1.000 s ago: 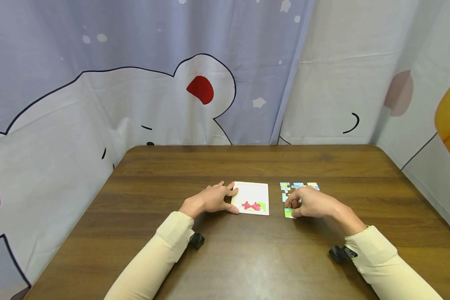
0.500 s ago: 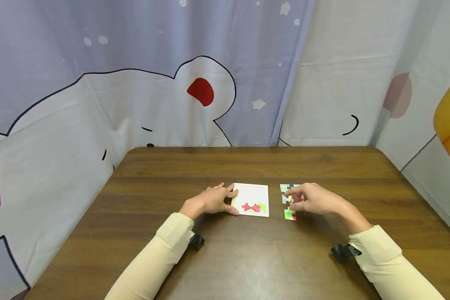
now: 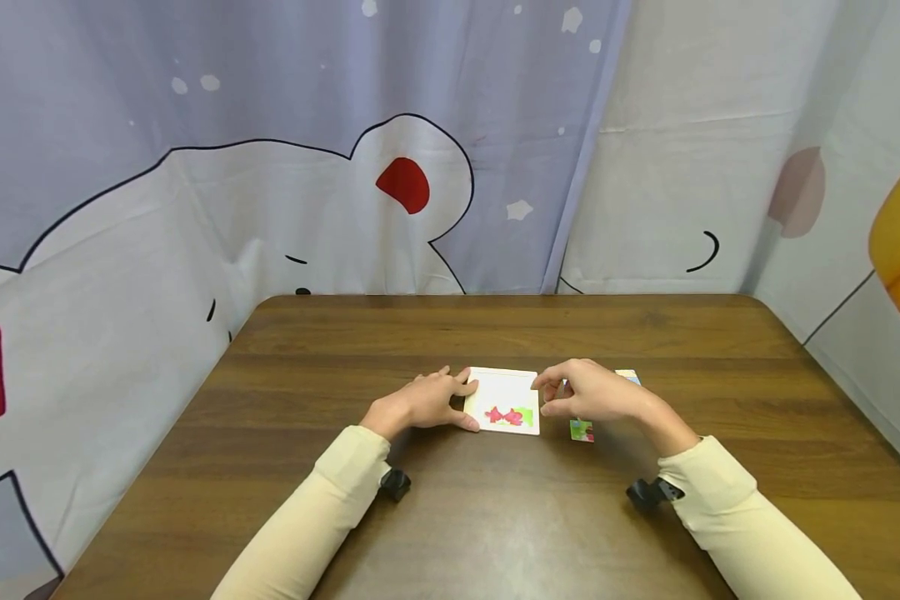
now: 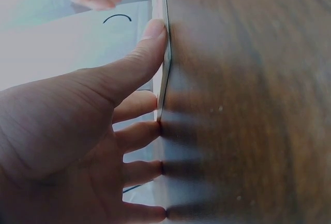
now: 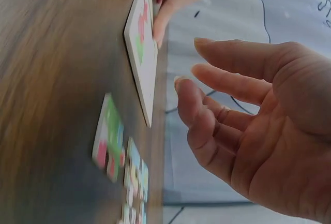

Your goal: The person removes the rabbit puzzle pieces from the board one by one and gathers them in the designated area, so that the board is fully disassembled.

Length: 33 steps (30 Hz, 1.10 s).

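Observation:
A square white puzzle board [image 3: 498,387] lies flat on the table, with pink and green puzzle pieces [image 3: 512,417] along its near edge. My left hand [image 3: 425,398] rests at the board's left side; in the left wrist view the thumb [image 4: 139,61] touches its edge and the other fingers reach down to the table. Between the board and the loose pieces hovers my right hand [image 3: 588,392]. In the right wrist view its fingers [image 5: 217,146] are loosely bent, apart from the thumb, and nothing shows between them. A green and pink loose puzzle piece [image 5: 109,138] lies below.
Several more loose puzzle pieces [image 5: 135,175] lie right of the board, partly hidden by my right hand in the head view; one pale blue piece [image 3: 627,376] shows behind it. The brown wooden table [image 3: 450,517] ends at a printed curtain [image 3: 307,208].
My right hand has lifted from over the loose pieces and moved left to beside the board's right edge. The left hand and the board stay in place.

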Tool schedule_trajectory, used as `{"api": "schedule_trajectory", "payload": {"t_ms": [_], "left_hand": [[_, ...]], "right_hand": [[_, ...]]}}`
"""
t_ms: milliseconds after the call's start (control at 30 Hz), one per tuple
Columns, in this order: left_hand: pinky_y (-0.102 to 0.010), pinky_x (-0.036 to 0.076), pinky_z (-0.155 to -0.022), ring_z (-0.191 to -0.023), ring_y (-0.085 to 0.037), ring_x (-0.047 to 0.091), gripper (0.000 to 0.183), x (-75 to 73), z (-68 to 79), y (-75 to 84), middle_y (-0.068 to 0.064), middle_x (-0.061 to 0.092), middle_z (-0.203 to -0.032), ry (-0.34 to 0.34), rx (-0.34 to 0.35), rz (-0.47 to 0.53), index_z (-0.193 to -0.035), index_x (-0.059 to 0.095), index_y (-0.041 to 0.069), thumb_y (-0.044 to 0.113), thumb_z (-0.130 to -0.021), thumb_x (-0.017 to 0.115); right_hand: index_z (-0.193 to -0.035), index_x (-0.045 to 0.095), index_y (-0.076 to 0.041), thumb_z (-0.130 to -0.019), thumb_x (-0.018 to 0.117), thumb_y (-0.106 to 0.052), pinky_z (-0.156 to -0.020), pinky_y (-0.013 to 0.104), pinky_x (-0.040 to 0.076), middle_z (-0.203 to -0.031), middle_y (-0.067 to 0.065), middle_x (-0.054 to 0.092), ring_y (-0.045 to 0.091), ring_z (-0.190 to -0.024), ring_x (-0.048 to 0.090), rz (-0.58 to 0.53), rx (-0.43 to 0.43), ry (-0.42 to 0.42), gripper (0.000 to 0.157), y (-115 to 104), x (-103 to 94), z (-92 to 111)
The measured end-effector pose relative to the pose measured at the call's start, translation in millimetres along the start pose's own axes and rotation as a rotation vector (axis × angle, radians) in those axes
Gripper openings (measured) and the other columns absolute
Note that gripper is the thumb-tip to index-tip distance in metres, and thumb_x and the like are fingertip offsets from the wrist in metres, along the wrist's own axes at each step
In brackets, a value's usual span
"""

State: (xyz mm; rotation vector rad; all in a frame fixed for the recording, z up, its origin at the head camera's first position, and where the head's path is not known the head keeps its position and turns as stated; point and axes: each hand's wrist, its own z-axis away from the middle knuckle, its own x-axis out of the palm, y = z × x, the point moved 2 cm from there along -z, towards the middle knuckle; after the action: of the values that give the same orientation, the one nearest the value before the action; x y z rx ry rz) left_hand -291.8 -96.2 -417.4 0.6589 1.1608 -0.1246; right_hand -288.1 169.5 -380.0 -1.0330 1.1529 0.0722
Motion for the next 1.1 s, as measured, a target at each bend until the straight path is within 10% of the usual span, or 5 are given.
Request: {"api": "schedule_trajectory", "payload": {"t_ms": [433, 1100], "left_hand": [[-0.066, 0.02, -0.112, -0.148, -0.041, 0.019, 0.081, 0.0, -1.4, -0.5, -0.009, 0.027, -0.162, 0.014, -0.005, -0.016, -0.152, 0.044, 0.017, 0.052, -0.086, 0.073], [-0.065, 0.019, -0.113, -0.149, -0.04, 0.018, 0.081, -1.1, 0.1, 0.3, -0.008, 0.025, -0.162, 0.008, -0.012, -0.024, -0.153, 0.043, 0.018, 0.053, -0.086, 0.072]], "right_hand": [[-0.123, 0.068, 0.001, -0.089, 0.075, -0.011, -0.078, 0.031, 0.054, -0.109, 0.009, 0.069, 0.017, -0.092, 0.067, 0.031, 0.046, -0.056, 0.037, -18, 25.6, -37], [-0.121, 0.068, 0.002, -0.086, 0.074, 0.0, -0.076, 0.033, 0.05, -0.1, 0.007, 0.067, 0.015, -0.081, 0.059, 0.105, 0.076, -0.043, 0.036, -21, 42.5, -46]]}}
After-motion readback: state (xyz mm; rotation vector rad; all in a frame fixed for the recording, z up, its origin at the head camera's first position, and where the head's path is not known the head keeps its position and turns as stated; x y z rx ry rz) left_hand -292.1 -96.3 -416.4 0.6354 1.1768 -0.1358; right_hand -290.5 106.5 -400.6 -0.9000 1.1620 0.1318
